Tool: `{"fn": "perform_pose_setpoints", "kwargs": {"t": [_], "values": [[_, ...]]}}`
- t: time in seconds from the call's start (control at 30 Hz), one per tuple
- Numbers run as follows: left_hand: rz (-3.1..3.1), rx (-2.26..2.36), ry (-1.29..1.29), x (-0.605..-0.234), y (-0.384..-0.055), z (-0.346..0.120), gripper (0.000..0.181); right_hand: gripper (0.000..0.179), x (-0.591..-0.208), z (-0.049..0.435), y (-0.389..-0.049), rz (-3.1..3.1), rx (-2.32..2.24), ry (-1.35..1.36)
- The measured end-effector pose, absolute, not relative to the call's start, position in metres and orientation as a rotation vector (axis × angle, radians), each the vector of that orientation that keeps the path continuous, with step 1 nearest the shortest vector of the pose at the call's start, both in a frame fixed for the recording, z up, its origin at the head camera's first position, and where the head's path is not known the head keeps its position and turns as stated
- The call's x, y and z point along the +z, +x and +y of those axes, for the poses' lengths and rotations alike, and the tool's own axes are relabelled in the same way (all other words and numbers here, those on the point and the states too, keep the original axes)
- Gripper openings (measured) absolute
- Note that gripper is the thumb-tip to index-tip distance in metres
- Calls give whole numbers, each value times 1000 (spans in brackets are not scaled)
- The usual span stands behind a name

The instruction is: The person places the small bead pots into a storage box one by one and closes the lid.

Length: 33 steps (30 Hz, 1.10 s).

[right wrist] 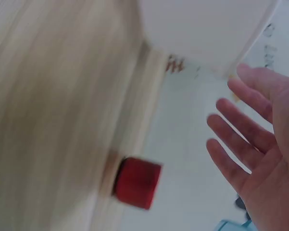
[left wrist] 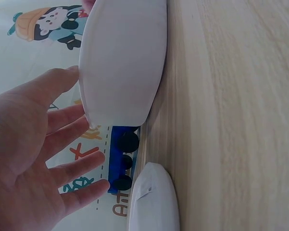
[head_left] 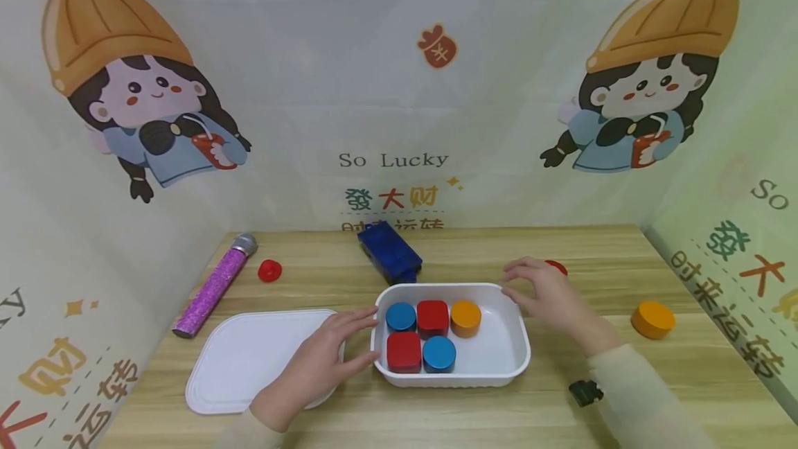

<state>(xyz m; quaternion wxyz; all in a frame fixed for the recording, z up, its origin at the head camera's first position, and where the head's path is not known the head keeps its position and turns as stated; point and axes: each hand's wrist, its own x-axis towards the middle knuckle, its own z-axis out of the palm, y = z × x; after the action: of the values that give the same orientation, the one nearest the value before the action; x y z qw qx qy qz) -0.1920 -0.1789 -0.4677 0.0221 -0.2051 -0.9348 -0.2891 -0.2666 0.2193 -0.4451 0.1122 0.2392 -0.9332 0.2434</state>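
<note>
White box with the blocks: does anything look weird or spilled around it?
Nothing looks spilled or broken. A round orange block and a red block sit outside the white box, to its right, so they look left out of the five blocks inside.

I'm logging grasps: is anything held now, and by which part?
Nothing seems held: the left grip only touches the white box at its left rim; the right grip is open near its right end.

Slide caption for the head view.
Left hand and right hand flank a white oblong tub holding five red, blue, orange blocks.
</note>
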Motion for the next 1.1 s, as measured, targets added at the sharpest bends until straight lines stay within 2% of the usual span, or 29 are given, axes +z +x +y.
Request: {"fn": "perform_pose_setpoints", "kwargs": {"t": [0.2,0.57,1.1], "values": [[-2903,-886,-639,-467,-192,-180,50,24,-457,246,-281,-2701,701,636],[-2906,-892,-636,-468,-192,-179,51,33,-452,268,-290,-2806,578,574],[-2892,-884,-645,-467,-192,-180,50,32,-461,286,-297,-2829,582,564]]}}
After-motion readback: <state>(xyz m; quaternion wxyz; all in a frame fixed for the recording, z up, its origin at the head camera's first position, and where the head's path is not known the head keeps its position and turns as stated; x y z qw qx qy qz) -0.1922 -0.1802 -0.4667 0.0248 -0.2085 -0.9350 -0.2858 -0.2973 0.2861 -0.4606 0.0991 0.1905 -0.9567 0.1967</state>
